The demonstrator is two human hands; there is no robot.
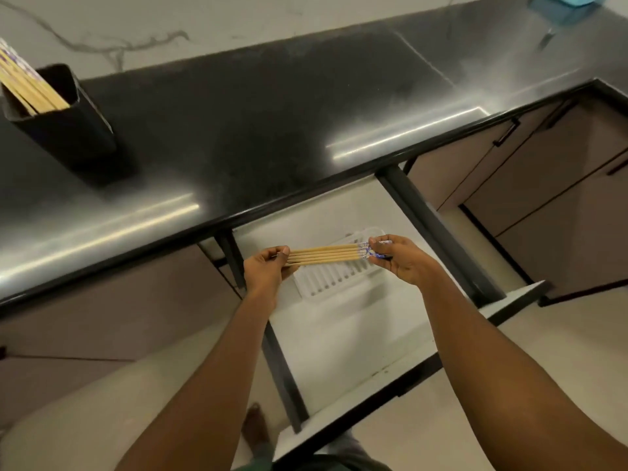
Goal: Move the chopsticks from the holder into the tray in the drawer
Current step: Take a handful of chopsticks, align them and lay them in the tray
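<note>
Two lots of chopsticks in view. Far L, approx 10 o'clock: a tall black square-sided holder (64, 124) stands on the glossy black stone countertop (272, 130). Its sheaf of pale wooden chopsticks w/ blue-and-white patterned tops (27, 86) leans out toward 10 o'clock, partly cut by the frame edge. Behind the counter, at 12, is a white marble-veined wall (204, 15).

Centre, just below the counter edge: the white open drawer (339, 334) w/ dark metal side rails, pulled out toward 6. Inside it, in the half nearer the counter, lies a white slotted plastic tray (333, 283).

L hand (266, 270) is at 9 o'clock of the tray, fingers curled round the plain tip ends of a second bundle of pale wooden sticks (323, 254). The bundle lies flat, side by side, running 9-to-3 across the tray's far half. Can't tell if it touches the tray or sits just above it. R hand (401, 263), at 3 o'clock of the tray, pinches the bundle's patterned ends btwn thumb and fingers. Both forearms are bare, coming up from 6.

Bottom centre: a bare foot (256, 426) on the pale floor beside the drawer front.

R side, 2-3 o'clock: brown flat-front cabinet doors (543, 185) w/ slim black handles. Top R corner, approx 1 o'clock: a teal object (560, 1), cropped, too little showing to ID.
</note>
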